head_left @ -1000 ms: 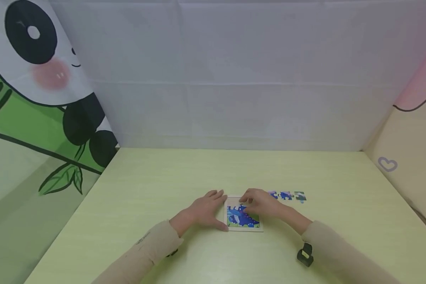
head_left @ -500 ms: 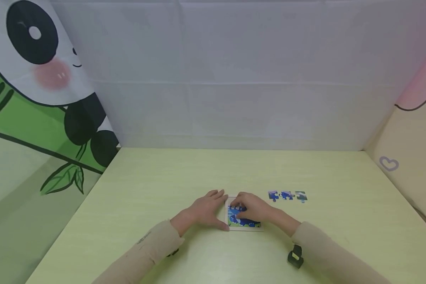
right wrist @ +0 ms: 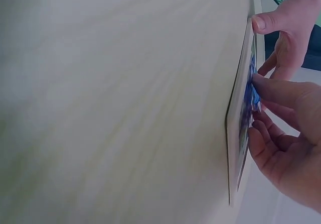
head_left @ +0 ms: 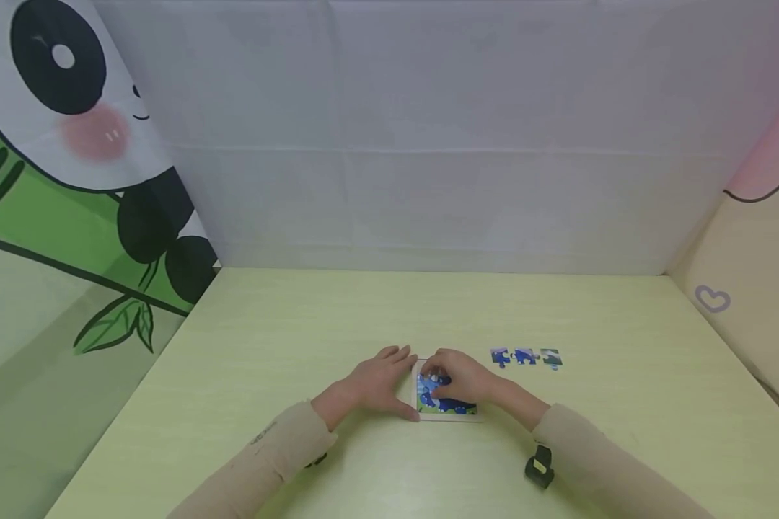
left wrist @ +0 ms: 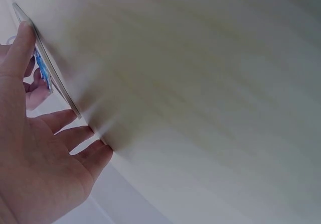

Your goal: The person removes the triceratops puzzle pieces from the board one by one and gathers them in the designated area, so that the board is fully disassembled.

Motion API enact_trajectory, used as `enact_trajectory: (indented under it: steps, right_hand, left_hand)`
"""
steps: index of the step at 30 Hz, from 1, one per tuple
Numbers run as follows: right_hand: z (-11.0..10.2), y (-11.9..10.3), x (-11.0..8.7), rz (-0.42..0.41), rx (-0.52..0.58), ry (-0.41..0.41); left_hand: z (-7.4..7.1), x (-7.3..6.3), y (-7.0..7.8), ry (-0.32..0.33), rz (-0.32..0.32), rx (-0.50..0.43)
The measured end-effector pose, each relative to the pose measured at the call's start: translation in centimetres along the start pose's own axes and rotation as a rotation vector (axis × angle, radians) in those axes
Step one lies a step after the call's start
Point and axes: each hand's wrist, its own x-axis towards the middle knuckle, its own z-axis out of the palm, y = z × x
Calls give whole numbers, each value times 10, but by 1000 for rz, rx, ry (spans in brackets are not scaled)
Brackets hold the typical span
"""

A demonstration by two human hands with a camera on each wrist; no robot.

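A small jigsaw board (head_left: 451, 417) with a pale border lies on the table, its picture a blue dinosaur over green. My left hand (head_left: 379, 382) steadies its left side, fingers spread and fairly straight, the thumb at the near corner and the fingertips by the far one. Over the upper left of the picture, my right hand (head_left: 461, 378) pinches a blue puzzle piece (right wrist: 256, 97) between thumb and fingers, down at the board's surface. In the head view that hand hides part of the picture.
Three loose puzzle pieces, a blue one (head_left: 500, 357), another blue one (head_left: 525, 357) and a greenish one (head_left: 550, 357), lie in a row right of the board. A pale wall (head_left: 441, 202) stands behind the table (head_left: 285, 310), with printed panels at both sides.
My right hand has moved left and slightly in over the board's upper left, uncovering the row of loose pieces. In the last half second it barely shifts. The left hand stays in place.
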Motion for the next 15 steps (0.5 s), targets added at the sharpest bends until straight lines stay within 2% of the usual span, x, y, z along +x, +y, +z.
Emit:
enact_trajectory:
  steps: [6,15]
  right_hand:
    - [-4,-1,0,-24,-11,-12]
    - [-7,4,3,-44,-27,-81]
  left_hand:
    - [0,-1,0,-3,-4,1]
    - [-1,-1,1,-17,-21,-11]
